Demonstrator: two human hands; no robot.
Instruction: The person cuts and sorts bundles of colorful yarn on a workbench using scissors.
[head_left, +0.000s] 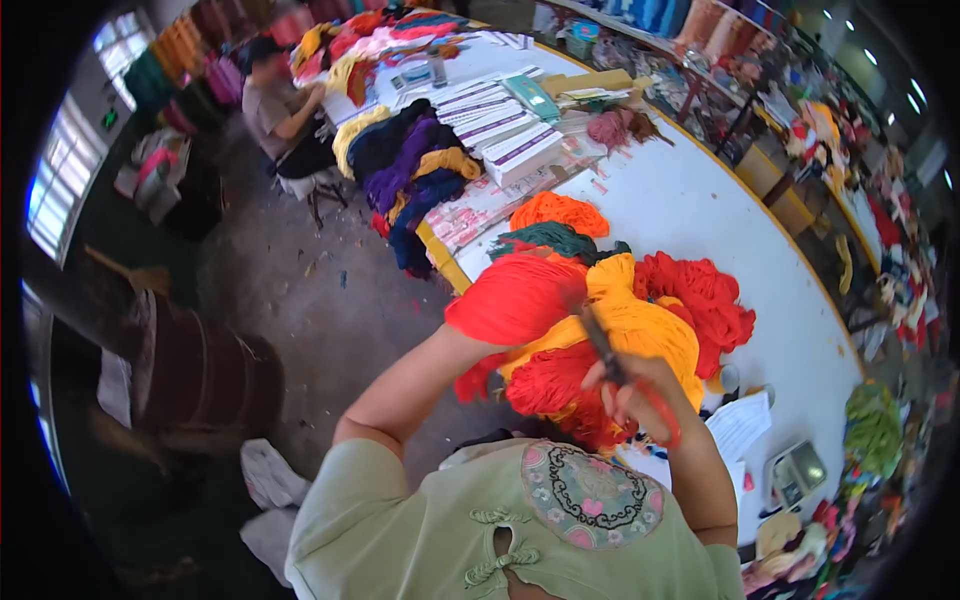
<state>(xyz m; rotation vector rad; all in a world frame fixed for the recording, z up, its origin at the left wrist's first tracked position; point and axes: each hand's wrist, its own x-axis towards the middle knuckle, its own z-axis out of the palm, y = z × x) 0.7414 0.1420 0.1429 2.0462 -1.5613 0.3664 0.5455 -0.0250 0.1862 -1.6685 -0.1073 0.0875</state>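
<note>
A thick bundle of red yarn (520,298) is looped over my left wrist and covers my left hand, so its fingers are hidden. My right hand (640,398) is closed around scissors (603,345) with red handles, their dark blades pointing up and left toward the red bundle's edge. Below and between the hands lie yellow yarn (645,325) and more red yarn (560,382). Another red skein (700,300) sits to the right on the white table (740,210). Dark green yarn (560,237) and an orange skein (560,213) lie beyond.
Stacked white boxes (522,152) and dark and purple yarn (400,165) are farther up the table. A seated person (275,110) works at the far left side. A scale (797,473) and papers (738,428) lie right; a rusty drum (205,365) stands left.
</note>
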